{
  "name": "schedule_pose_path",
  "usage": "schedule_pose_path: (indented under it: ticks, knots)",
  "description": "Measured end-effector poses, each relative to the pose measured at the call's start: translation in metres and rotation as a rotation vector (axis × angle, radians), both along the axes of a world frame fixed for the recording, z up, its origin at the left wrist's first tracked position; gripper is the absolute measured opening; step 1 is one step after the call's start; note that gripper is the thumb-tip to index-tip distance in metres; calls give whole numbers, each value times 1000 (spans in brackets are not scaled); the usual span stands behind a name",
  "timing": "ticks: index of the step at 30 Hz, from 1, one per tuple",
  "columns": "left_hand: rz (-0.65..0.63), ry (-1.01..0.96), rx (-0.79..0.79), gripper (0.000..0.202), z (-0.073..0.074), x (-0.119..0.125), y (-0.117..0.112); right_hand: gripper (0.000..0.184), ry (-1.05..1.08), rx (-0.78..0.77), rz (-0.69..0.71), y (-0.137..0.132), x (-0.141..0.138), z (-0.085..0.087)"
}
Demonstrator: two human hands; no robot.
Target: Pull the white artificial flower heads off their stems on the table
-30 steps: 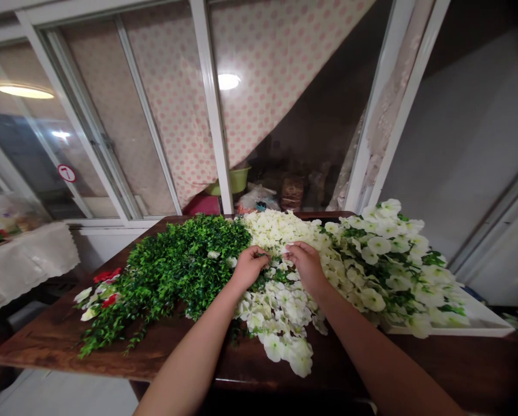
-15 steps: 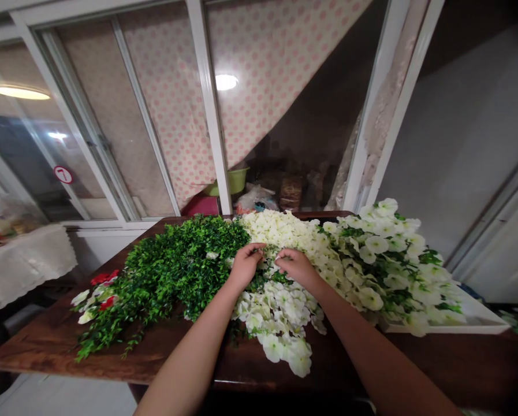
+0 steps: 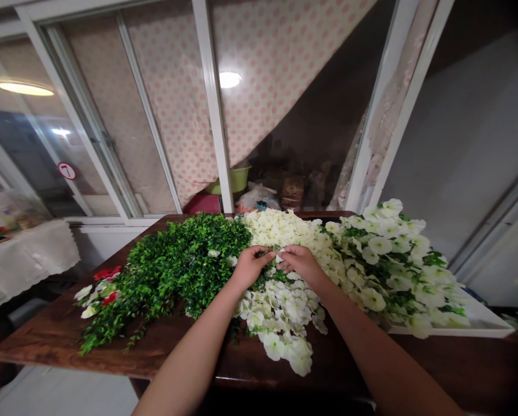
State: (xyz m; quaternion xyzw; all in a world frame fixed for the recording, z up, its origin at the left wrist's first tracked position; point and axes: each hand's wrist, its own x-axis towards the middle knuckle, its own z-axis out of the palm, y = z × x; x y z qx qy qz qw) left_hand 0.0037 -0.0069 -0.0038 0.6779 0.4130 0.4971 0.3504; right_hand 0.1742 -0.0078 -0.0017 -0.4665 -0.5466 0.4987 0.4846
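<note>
My left hand (image 3: pixel 253 266) and my right hand (image 3: pixel 301 264) meet over the middle of the table, fingertips almost touching. Between them is a small white artificial flower (image 3: pixel 279 256), pinched by my right thumb and fingers. The left thumb and fingers are pinched together beside it; what they grip, if anything, is too small to make out. Below the hands lies a bunch of white artificial flowers (image 3: pixel 280 312) with some green leaves. Left of my left hand spreads a heap of green artificial foliage (image 3: pixel 189 260). Behind my right hand is a pile of cream-white petals (image 3: pixel 280 226).
More white flowers (image 3: pixel 388 248) rest over a white tray (image 3: pixel 488 323) at the right. Red and white flowers (image 3: pixel 107 289) lie at the left end of the dark wooden table (image 3: pixel 46 341). Sliding windows (image 3: pixel 217 115) stand behind; a lace-covered surface (image 3: pixel 29 260) is at far left.
My hands have come closer together, the left moving slightly right. The small white flower now shows between the fingertips. The whole view has shifted a little.
</note>
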Motion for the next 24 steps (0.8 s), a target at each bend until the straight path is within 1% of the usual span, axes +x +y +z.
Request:
schedule_pose_path:
  ticks: [3,8,11,14,19,24]
  knots:
    - [-46,-4,0,29,2,1,-2,22,53,-26,73,0,-1,1]
    - [-128,-14,-37,23,5,4,-7,24,155,12,161,-2,1,-1]
    - [-162,-13,-19,20,5,5,-9,26,238,20,226,-3,3,-1]
    - [-163,-10,-12,26,5,6,-11,29,282,21,285,-5,4,0]
    - [-193,-56,-49,35,6,9,-14,32,254,25,329,-7,2,2]
    - [-249,-207,-110,35,5,12,-11,28,297,40,357,-7,-3,0]
